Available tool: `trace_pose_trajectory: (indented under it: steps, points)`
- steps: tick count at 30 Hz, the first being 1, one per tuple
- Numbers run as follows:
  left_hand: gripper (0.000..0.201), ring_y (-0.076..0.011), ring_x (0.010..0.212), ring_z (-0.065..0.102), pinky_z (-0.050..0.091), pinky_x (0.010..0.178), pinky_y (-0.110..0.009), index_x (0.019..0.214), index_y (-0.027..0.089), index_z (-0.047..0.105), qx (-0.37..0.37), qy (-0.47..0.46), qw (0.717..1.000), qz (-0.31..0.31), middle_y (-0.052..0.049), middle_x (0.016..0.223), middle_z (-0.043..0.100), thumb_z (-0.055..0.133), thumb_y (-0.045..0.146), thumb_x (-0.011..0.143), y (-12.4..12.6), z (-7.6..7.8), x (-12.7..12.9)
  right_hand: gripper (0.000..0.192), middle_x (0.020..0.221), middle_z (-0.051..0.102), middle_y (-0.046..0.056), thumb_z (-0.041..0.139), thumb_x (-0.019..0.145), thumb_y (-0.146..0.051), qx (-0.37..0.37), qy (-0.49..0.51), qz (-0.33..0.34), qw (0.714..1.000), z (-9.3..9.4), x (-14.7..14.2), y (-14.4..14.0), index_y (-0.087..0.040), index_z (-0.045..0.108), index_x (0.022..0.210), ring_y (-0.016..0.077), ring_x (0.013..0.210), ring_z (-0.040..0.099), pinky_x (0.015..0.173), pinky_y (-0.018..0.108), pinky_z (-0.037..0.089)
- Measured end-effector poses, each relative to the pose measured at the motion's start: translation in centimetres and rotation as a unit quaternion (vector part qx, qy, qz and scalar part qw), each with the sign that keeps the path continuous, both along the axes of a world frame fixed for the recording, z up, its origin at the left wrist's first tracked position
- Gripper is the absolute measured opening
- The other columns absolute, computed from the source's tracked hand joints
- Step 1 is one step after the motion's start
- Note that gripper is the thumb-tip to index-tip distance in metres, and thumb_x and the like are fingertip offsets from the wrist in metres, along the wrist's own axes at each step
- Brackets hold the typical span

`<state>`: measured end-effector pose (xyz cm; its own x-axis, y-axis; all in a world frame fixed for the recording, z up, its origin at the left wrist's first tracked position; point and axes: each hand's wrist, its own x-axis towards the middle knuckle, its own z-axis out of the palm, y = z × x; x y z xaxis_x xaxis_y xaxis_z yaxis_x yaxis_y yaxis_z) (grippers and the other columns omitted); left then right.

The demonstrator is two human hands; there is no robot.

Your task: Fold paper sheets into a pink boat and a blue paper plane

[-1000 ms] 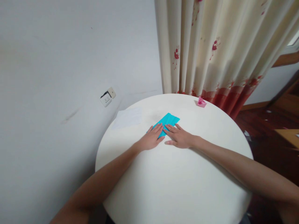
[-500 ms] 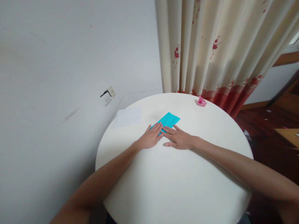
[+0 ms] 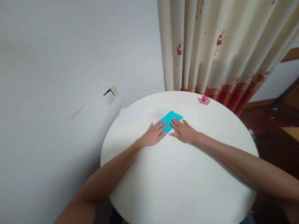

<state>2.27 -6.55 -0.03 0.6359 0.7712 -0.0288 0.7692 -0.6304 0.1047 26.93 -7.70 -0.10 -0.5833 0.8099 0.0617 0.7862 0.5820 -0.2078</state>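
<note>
A folded turquoise paper lies flat on the round white table, towards its far side. My left hand lies palm down on the paper's near left part, fingers spread. My right hand presses flat on the paper's right edge, fingers pointing left and away. A narrow strip of paper shows between the two hands. Neither hand grips anything.
A white sheet lies on the table's far left. A small pink folded paper figure stands at the far edge by the cream curtain with red flowers. A wall socket is on the grey wall. Dark wooden floor lies to the right.
My hands have drawn slightly apart on the turquoise paper, the right one sliding right. The view has shifted a little, so everything sits further right in the frame.
</note>
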Motion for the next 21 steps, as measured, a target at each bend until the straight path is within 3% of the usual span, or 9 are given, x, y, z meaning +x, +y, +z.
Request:
trace_pose_trajectory:
  steps: [6, 13, 16, 21]
  points:
    - [0.052, -0.0296, 0.154, 0.010, 0.014, 0.118, -0.062, 0.155, 0.040, 0.027, -0.005, 0.000, 1.000, -0.005, -0.001, 0.167, 0.012, 0.020, 0.053, 0.105, -0.1, 0.0, 0.0, 0.093, 0.164, 0.016, 0.021, 0.008, 0.095, -0.073, 0.004, -0.011, -0.078, 0.997, -0.6, 0.3, 0.5, -0.006, 0.021, 0.158, 0.0339, 0.152, 0.014, 0.120, 0.058, 0.014]
    - [0.055, -0.0286, 0.154, 0.008, 0.013, 0.119, -0.062, 0.157, 0.037, 0.024, -0.002, -0.004, 1.000, -0.004, -0.001, 0.167, 0.013, 0.019, 0.054, 0.105, -0.1, -0.1, -0.1, 0.098, 0.163, 0.016, 0.024, 0.010, 0.094, -0.075, 0.002, -0.004, -0.112, 0.994, -0.8, 0.3, 0.7, 0.000, 0.023, 0.156, 0.0348, 0.152, 0.014, 0.121, 0.055, 0.016]
    - [0.058, -0.0286, 0.154, 0.009, 0.013, 0.119, -0.061, 0.158, 0.032, 0.022, -0.003, -0.001, 1.000, -0.001, -0.003, 0.167, 0.014, 0.019, 0.054, 0.105, -0.2, 0.0, 0.1, 0.096, 0.163, 0.015, 0.024, 0.013, 0.095, -0.074, -0.002, -0.002, -0.069, 0.998, -0.4, 0.2, 0.3, -0.001, 0.023, 0.156, 0.0349, 0.152, 0.013, 0.121, 0.057, 0.015]
    - [0.063, -0.0275, 0.154, 0.011, 0.012, 0.121, -0.055, 0.159, 0.018, 0.018, 0.002, 0.006, 1.000, 0.016, -0.012, 0.165, 0.015, 0.017, 0.051, 0.105, -0.4, 0.3, 0.4, 0.091, 0.162, 0.016, 0.022, 0.020, 0.096, -0.073, -0.015, 0.016, 0.078, 0.997, 0.4, -0.5, -1.0, -0.007, 0.022, 0.158, 0.0347, 0.152, 0.014, 0.120, 0.061, 0.012]
